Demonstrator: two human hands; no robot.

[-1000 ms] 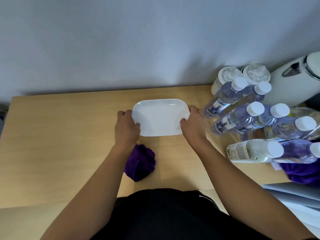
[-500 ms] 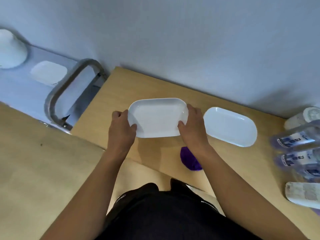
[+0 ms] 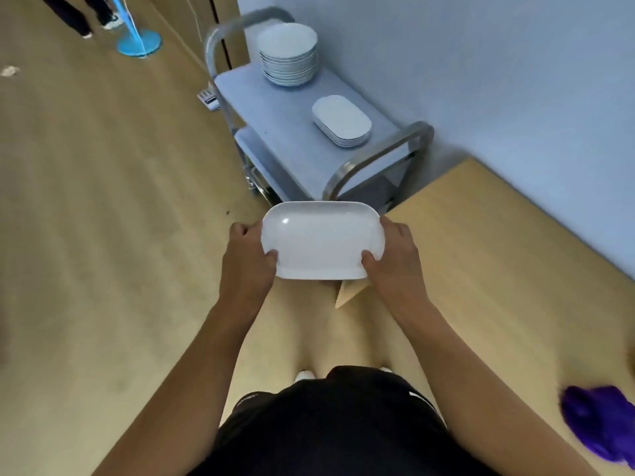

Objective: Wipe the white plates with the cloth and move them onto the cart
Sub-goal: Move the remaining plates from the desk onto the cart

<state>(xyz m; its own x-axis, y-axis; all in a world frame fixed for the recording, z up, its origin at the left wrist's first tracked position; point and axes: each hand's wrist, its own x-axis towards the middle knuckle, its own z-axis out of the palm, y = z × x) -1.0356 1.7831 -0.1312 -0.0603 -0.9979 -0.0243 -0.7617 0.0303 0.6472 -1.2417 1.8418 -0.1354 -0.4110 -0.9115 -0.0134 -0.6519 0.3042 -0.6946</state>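
1. At the far left, a blue round stand base [image 3: 139,42] stood on the wooden floor [image 3: 86,201], with another person's legs [image 3: 77,13] just beside it.
2. The left hand [image 3: 245,266] gripped the left short end of the white oblong plate [image 3: 323,240], with its thumb on the rim and its fingers curled underneath.
3. A small white mark on the wearer's black garment [image 3: 326,424] was too blurred to read.
4. The plate was held level in the air, in front of the cart [image 3: 275,132] and apart from it.
5. The cart, with a grey top shelf and bent metal handles, stood against the wall. A tall stack of round white plates [image 3: 288,53] sat at its far end. A low stack of oblong white plates [image 3: 342,120] sat nearer the close handle.
6. The right hand [image 3: 395,255] gripped the plate's right short end in the same way.
7. The light wooden surface [image 3: 498,269] ran along the wall to the right of the cart.
8. A crumpled purple cloth [image 3: 599,420] lay on the surface at the far right, well apart from the held plate.
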